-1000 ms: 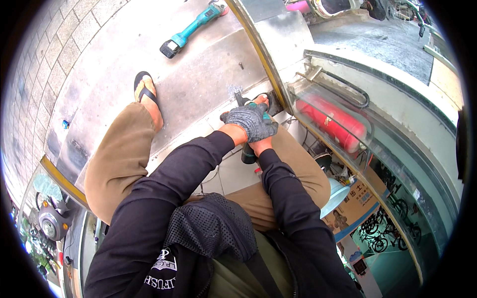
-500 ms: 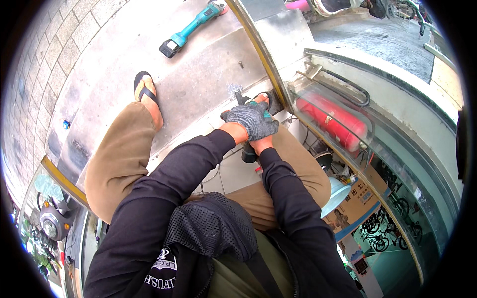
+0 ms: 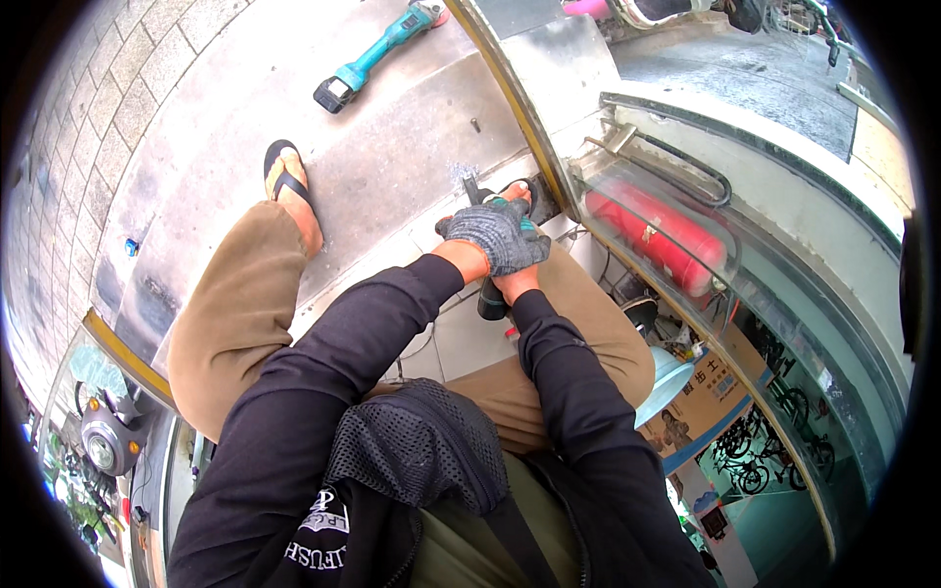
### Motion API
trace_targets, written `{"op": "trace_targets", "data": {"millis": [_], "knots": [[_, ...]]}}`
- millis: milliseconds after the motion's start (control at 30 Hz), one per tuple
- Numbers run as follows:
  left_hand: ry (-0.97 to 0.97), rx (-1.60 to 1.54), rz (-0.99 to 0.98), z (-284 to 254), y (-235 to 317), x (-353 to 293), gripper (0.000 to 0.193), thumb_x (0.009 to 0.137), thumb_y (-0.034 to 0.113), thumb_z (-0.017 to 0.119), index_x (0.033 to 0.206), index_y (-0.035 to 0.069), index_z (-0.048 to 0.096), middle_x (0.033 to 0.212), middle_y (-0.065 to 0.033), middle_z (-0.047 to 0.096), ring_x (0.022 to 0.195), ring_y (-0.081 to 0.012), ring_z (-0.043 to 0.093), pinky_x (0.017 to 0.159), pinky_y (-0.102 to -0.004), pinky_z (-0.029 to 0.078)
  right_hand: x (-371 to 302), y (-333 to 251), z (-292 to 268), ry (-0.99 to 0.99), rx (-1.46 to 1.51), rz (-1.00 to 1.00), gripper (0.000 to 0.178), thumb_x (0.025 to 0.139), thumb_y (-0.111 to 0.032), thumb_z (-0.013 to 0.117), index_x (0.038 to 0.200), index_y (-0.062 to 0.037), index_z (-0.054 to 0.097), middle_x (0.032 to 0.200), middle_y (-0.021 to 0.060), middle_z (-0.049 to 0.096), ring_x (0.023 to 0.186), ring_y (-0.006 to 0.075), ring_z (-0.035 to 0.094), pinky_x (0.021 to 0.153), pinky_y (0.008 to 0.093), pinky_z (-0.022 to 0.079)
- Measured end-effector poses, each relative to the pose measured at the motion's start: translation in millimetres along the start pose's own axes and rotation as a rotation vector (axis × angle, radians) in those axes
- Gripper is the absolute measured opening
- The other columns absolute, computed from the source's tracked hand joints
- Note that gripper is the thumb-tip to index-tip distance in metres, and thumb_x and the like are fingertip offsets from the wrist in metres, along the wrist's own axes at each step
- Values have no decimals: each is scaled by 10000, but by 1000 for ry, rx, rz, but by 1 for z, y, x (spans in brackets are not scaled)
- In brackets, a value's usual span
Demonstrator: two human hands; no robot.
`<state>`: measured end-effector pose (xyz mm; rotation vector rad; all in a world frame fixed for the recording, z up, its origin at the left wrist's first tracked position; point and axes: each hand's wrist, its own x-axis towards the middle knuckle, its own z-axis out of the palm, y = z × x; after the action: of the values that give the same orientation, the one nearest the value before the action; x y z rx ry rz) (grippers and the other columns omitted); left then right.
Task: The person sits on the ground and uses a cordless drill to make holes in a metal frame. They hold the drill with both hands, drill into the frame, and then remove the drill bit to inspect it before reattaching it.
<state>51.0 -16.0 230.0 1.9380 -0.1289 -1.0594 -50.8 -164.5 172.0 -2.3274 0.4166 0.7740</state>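
Both my hands are closed around a cordless drill, held low between my knees. My left hand, in a grey knit glove, lies over the top of its body. Beneath it my right hand wraps the grip, its fingers mostly hidden by the glove. Teal patches of the casing show beside the glove, and the black base sticks out toward me. The dark front end points away, down at the edge of a metal threshold plate. Pale shavings lie by that end; the exact contact point is too small to tell.
A teal angle grinder lies on the plate ahead. Nearby is a small metal piece. My sandalled feet flank the work area. A brass-coloured door rail and a glass case with a red fire extinguisher stand at right, near a cardboard box.
Almost nothing differs. My hands and the drill stay in the same place, with only a slight shift of the whole view.
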Motion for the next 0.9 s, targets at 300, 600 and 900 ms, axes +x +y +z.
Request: {"op": "trace_targets", "data": {"millis": [300, 600, 900], "knots": [[-12, -15, -31, 3, 0, 1, 768, 884, 611, 673, 1356, 5, 678, 1308, -301, 721, 1178, -420, 734, 1011, -491, 578, -5, -10, -4, 22, -1, -37, 498, 969, -268, 765, 1395, -51, 625, 1298, 182, 721, 1255, 354, 670, 1071, 457, 507], [37, -11, 40, 6, -8, 3, 743, 895, 599, 661, 1326, -5, 685, 1264, -302, 734, 1147, -422, 743, 996, -484, 585, -6, -8, -4, 12, -69, -24, 484, 958, -305, 778, 1359, -62, 654, 1288, 171, 732, 1232, 340, 691, 1040, 454, 529], [-27, -10, -38, -5, -1, -2, 744, 886, 584, 672, 1336, -10, 680, 1203, -299, 757, 1095, -421, 760, 973, -480, 595, -2, 6, 4, 75, -74, -100, 488, 940, -324, 777, 1340, -69, 667, 1223, 176, 750, 1202, 366, 697, 1054, 507, 495]]}}
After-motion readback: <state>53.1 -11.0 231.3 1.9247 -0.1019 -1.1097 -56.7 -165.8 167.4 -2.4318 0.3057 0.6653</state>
